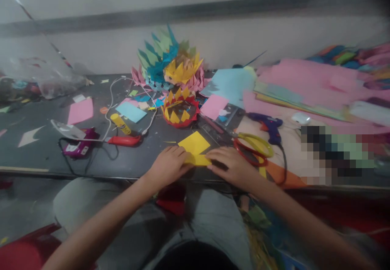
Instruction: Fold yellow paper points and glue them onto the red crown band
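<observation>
A person works a sheet of yellow paper (195, 142) at the near edge of a dark table (39, 152), its lower part folded into a narrow band between two bare hands. The left hand (170, 162) has its fingers close together over the band's left end; the right hand (233, 162) meets the other end with fingertips and thumb, a dark gap showing behind them. From where I stand, I cannot tell whether either hand pinches the paper or merely presses it. Just beyond sits a red-and-yellow paper ring (176, 123), with a tall, many-coloured pile of pointed paper pieces (158, 55) behind it. Scissors (237, 136) lie beside the right hand, a blue glue gun (266, 122) past them. Over to the left rest a yellow glue stick (121, 124), a red tool (124, 141) and a purple device (81, 142); pink sheets (304, 75) spread along the right.
</observation>
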Tool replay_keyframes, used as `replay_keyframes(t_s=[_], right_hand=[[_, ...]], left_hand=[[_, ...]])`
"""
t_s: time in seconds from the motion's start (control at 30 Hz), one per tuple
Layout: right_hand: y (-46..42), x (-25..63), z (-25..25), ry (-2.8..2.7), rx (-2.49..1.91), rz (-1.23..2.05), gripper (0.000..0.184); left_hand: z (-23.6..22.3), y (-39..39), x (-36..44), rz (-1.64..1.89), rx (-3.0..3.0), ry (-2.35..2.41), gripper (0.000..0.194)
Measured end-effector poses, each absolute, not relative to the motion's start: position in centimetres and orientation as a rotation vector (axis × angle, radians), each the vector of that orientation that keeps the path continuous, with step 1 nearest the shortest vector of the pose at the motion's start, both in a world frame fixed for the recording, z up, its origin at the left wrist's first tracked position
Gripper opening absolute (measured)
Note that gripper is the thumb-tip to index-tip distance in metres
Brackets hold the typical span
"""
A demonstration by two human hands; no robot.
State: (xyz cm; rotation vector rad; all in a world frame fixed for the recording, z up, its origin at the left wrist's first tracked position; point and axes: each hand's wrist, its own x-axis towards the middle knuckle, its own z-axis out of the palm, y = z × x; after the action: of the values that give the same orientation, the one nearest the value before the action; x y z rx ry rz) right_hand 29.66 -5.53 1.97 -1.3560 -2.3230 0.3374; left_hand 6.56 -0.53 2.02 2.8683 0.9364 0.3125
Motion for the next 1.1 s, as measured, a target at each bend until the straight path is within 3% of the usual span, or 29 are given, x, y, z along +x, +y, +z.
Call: replay_keyframes(t_s=[0.23,0.43,0.63,0.83,1.0,1.1], right_hand=[[-7.9,26.0,0.6,-1.54,-1.778,0.504,0.035],[-7.1,23.9,0.4,-1.154,-1.483,0.812,0.035],[-6.1,23.9,0.6,-1.085,-1.427,0.84,0.037],[-6.4,24.6,1.2,-1.288,-1.533,1.014,0.021],[-6.0,24.7,0.7,-1.604,-1.771,0.476,0.011],[-5.8,24.5,0.3,-1.802,-1.759,0.168,0.013]], left_hand=[[1.1,-1.3,6.9,0.564,2.694,1.148,0.015],[0.2,-4.4,8.2,1.08,2.162,1.241,0.012],[-0.3,-5.9,8.7,0.928,1.576,1.361,0.017],[1.3,-4.0,8.5,0.791,1.747,1.529,0.018],[1.2,-3.4,9.1,0.656,2.103,1.686,0.012],[0.2,-3.4,9.1,0.643,2.246,1.672,0.007]])
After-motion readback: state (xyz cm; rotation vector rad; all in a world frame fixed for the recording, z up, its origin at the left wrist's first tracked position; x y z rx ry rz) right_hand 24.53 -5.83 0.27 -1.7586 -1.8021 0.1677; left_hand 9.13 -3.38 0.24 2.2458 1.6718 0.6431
